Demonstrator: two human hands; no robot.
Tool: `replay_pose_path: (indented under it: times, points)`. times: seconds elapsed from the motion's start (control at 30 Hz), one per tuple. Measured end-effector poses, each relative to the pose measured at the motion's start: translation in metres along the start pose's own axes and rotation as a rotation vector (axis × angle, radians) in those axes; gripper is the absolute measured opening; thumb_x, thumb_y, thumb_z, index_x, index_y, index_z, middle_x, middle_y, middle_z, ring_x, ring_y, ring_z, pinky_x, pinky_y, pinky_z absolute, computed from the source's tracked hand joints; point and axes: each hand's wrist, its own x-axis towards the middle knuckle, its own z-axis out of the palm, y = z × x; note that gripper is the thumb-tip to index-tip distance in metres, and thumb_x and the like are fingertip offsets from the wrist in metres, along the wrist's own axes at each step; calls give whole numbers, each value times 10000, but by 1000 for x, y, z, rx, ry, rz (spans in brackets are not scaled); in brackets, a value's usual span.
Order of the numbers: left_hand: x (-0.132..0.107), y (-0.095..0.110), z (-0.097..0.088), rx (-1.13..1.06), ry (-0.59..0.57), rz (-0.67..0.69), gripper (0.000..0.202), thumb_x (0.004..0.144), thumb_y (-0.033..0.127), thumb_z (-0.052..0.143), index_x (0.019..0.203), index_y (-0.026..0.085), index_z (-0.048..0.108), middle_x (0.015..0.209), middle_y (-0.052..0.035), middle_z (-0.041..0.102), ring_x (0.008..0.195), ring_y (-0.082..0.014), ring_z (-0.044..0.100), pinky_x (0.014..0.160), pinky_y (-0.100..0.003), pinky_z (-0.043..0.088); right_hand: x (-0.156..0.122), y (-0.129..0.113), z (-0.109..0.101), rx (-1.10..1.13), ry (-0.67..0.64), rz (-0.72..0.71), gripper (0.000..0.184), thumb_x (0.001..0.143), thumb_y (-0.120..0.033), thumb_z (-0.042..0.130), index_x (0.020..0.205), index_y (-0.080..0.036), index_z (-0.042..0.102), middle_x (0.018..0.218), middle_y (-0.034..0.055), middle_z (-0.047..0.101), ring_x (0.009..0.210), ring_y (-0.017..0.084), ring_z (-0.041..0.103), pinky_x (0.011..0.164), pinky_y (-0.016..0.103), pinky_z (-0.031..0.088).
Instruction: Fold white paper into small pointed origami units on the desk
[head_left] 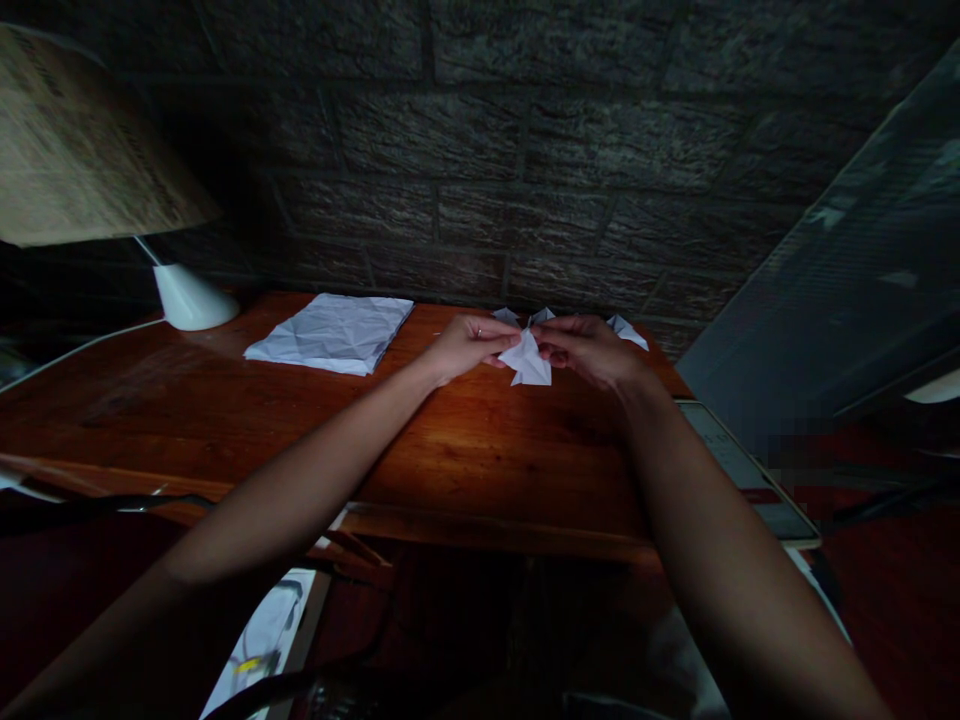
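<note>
Far left, a shaded lamp (90, 145) on the wooden table (472, 460); right of it lies a stack of creased white sheets (334, 332). Toward the right, left hand (466, 348), ring on one finger, pinches one side of a folded white paper (532, 364) over the table, and right hand (591, 350) pinches its other side, fingers curled. Beyond the right hand, a folded white piece (628, 332) near the wall (577, 220).
</note>
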Motion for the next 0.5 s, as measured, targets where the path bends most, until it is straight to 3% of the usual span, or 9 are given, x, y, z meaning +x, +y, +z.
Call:
replay_pose_path:
  times: [0.13,0.5]
  points:
    - [1,0,0,8,3,3,264,749,286,754,981,163,780,921,-72,748,803,-137,663,729,-283,567,-3,-3,0,22,-13,24,308,602,-391,854,814,-188,761,746,24,702,639,100,580,570,231,467]
    - [0,-1,0,34,-36,21,302,734,310,779,993,152,773,927,-78,761,813,-157,683,731,-317,586,-2,-4,-2,-77,-41,8,308,601,-431,835,763,-180,758,645,9,655,554,86,514,492,221,390]
